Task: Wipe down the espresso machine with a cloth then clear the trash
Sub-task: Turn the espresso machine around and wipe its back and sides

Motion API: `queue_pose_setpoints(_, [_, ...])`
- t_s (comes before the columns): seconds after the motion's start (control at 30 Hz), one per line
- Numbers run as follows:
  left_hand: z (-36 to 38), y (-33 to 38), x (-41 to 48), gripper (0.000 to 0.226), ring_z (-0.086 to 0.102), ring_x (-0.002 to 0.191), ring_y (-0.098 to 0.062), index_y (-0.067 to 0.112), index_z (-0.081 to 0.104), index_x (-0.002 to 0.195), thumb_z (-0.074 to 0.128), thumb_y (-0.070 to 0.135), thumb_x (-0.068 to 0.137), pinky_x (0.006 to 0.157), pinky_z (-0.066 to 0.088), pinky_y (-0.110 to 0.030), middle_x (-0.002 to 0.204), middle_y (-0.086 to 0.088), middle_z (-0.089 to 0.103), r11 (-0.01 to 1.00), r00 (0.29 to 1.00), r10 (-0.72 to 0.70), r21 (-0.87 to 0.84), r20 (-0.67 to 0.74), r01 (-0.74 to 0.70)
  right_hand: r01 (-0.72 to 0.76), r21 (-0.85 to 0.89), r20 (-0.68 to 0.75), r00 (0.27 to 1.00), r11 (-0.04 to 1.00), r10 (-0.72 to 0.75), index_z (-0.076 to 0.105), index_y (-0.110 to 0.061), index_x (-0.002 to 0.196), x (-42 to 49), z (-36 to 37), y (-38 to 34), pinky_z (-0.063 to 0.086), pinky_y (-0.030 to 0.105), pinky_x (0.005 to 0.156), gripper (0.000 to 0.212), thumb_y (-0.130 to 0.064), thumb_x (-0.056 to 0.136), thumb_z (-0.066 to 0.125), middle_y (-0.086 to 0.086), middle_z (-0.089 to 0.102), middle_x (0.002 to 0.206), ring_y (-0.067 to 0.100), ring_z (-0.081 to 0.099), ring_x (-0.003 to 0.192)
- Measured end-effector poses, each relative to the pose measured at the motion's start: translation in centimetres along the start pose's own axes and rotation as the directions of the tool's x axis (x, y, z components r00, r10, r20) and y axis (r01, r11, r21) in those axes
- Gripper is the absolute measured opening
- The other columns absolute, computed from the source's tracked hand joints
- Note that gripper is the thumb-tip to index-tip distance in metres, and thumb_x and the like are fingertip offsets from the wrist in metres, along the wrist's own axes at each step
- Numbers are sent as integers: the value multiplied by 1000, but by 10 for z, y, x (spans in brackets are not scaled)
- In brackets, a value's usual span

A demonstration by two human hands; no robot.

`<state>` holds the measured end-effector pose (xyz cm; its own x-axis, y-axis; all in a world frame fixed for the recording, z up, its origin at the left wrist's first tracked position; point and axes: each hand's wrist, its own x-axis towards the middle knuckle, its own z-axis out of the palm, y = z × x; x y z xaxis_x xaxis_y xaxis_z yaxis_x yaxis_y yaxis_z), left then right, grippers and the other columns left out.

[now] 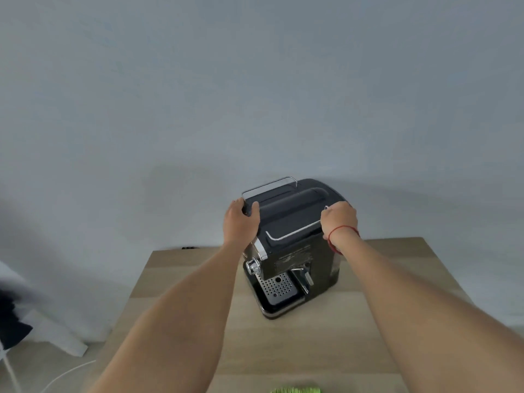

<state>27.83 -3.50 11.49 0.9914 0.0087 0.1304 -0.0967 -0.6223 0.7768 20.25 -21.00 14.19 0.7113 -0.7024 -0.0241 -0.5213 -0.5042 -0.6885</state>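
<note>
A black espresso machine with chrome rails on top stands on a light wooden table, its drip tray and spout facing me. My left hand grips the machine's top left side, thumb on the lid. My right hand, with a red string at the wrist, holds the top right edge by the chrome rail. A green cloth peeks in at the bottom edge of the view, lying on the table in front of me. No trash is visible.
A plain grey wall stands right behind the table. On the floor to the left lie a white cable and a white and black object at the frame edge.
</note>
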Motion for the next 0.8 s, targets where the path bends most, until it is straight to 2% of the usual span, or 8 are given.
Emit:
queue_pose_setpoints(0.07, [-5,2,9,35,60,84,-32,7,52,82,48,40,93,73,47,-39,84,-10,59,999,999,20,49,31,-22,30,-49,-10,999,998,-31,66,4,107,-3,-1,-3,58,39,83,31,-18,99,46,20,70,103,34,69,91])
queue_pose_setpoints(0.13, [-5,6,9,34,58,102,-32,8,55,92,44,40,95,87,46,-41,98,-10,59,994,999,7,112,43,-12,69,-171,-2,998,983,-70,64,2,113,-5,-7,-7,54,37,84,30,-17,100,45,18,68,110,34,66,99])
queue_pose_setpoints(0.23, [2,20,-9,43,39,133,-27,6,55,123,38,36,97,114,27,-44,131,-9,54,985,995,-68,155,-74,79,155,-365,24,987,918,-157,62,-3,119,-5,-18,-14,51,37,83,30,-19,100,45,16,66,115,34,64,104])
queue_pose_setpoints(0.3, [11,34,-29,51,25,144,-24,6,47,137,34,37,98,120,14,-41,148,-10,41,988,988,-83,118,-130,98,187,-434,32,981,881,-192,60,-4,122,-2,-20,-19,51,36,83,31,-21,101,44,16,65,117,34,63,105])
queue_pose_setpoints(0.4, [28,42,-54,60,7,150,-18,6,33,148,25,41,100,122,1,-39,159,-7,23,988,989,-73,129,-129,90,215,-511,48,974,832,-222,61,-4,120,1,-21,-22,51,34,79,28,-16,99,47,15,66,114,33,65,102])
queue_pose_setpoints(0.53, [34,33,-56,65,5,150,-16,7,30,149,22,46,99,122,-2,-40,159,-5,21,987,988,-32,152,-149,55,226,-513,83,973,828,-215,63,-6,114,9,-21,-20,47,31,73,27,-19,99,44,13,67,107,32,65,96])
queue_pose_setpoints(0.67, [26,22,-42,58,9,149,-15,5,38,145,28,39,98,122,-2,-39,157,-6,27,995,991,28,95,-131,-16,186,-365,75,983,912,-170,56,-9,83,10,-9,-15,40,29,62,25,-21,96,39,9,56,78,28,52,70])
queue_pose_setpoints(0.8, [10,3,-15,64,28,142,-21,-4,54,123,21,41,91,122,7,-42,142,-14,47,997,993,70,40,-99,-67,267,-393,130,963,880,-234,51,-9,73,13,-1,-23,38,27,60,24,-20,92,41,4,48,61,25,48,60])
